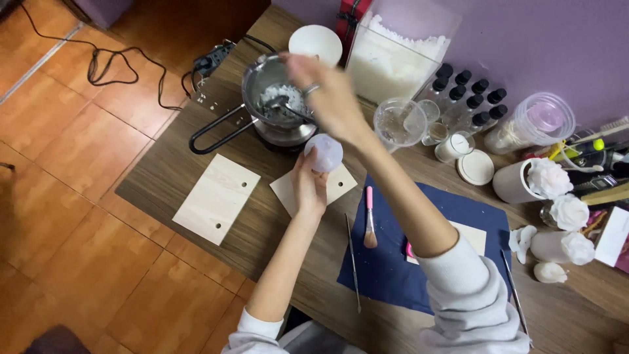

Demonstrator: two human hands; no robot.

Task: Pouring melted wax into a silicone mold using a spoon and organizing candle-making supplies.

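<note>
The right hand has its grip closed on a spoon in the metal pot; the spoon's long axis runs from 4 o'clock at the fingers to its bowl at 10 o'clock. Motion blur smears the fingers. At 6 o'clock of the pot, the left hand grips a translucent round mould above the tabletop. The mould's opening cannot be made out.

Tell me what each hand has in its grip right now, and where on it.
The left hand grips a pale round mould from below. The right hand grips a spoon by its handle end, the bowl in the metal pot.
</note>
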